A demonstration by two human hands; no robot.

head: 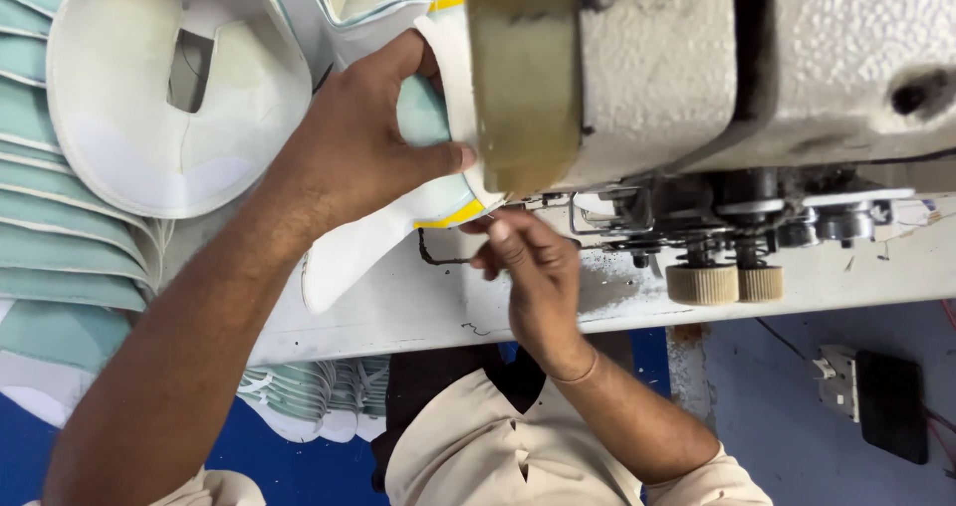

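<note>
Two hands work close under the sewing machine head. The left hand grips a white and mint shoe upper piece with a yellow edge, thumb pressed on it right against the machine's olive-coloured end. The right hand is pinched closed just below that yellow edge; whether it holds a thread cannot be told. Little room lies between hands and machine. The white tabletop is bare toward its near edge. Stacked mint pieces crowd the left side.
</note>
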